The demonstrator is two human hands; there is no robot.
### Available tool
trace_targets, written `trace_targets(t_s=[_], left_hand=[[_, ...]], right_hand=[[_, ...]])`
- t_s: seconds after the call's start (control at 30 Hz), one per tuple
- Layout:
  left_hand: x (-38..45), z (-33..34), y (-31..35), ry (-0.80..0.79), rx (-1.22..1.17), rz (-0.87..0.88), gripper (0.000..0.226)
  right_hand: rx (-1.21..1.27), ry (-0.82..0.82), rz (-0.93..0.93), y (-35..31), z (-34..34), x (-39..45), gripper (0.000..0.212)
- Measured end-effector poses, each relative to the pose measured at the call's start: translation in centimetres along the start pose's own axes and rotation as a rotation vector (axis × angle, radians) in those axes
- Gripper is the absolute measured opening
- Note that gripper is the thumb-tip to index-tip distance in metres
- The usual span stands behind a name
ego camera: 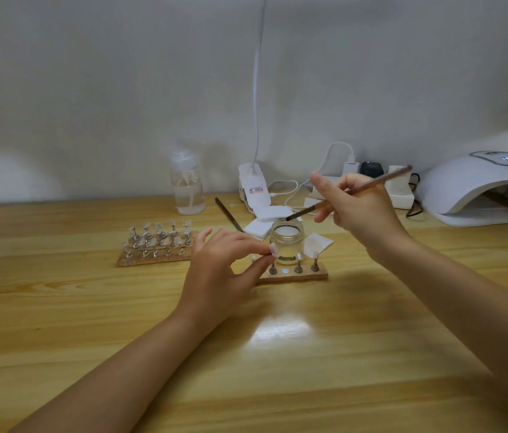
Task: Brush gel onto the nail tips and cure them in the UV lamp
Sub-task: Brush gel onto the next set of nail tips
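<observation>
- Nail tip on its stand, pinched by left hand.
- Right hand grips brush over gel jar.
- Risk: overloaded bristles could drip gel onto worktop.

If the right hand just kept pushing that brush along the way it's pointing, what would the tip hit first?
Most likely the open glass jar. The right hand holds the brush slanting down and left, its dark tip poised just above the jar's rim. Depth is hard to judge, so it might instead pass just behind it.
</observation>
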State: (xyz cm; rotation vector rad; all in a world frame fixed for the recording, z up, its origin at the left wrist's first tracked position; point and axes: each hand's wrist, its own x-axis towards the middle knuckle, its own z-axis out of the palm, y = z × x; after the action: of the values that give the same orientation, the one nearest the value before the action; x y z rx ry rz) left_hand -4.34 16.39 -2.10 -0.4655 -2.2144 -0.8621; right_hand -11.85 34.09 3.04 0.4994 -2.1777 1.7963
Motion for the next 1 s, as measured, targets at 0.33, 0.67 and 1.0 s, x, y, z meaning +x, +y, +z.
trace_targets(t_s=[0.33,0.67,1.0], left_hand=[[0.0,0.0,0.1,0.014,0.005,-0.008,0.007],[0.1,-0.1,0.1,0.015,0.002,-0.014,0.008],[-0.1,-0.1,0.0,0.022,0.008,-0.022,0.015]], right_hand=[[-0.563,-0.172,-0.047,0.1,2.3,2.5,0.043],[-0.461,-0.081,-0.022,-0.8,1.4,2.8,0.04],[-0.234,-0.002,0.16,-0.1,-0.3,2.7,0.042]])
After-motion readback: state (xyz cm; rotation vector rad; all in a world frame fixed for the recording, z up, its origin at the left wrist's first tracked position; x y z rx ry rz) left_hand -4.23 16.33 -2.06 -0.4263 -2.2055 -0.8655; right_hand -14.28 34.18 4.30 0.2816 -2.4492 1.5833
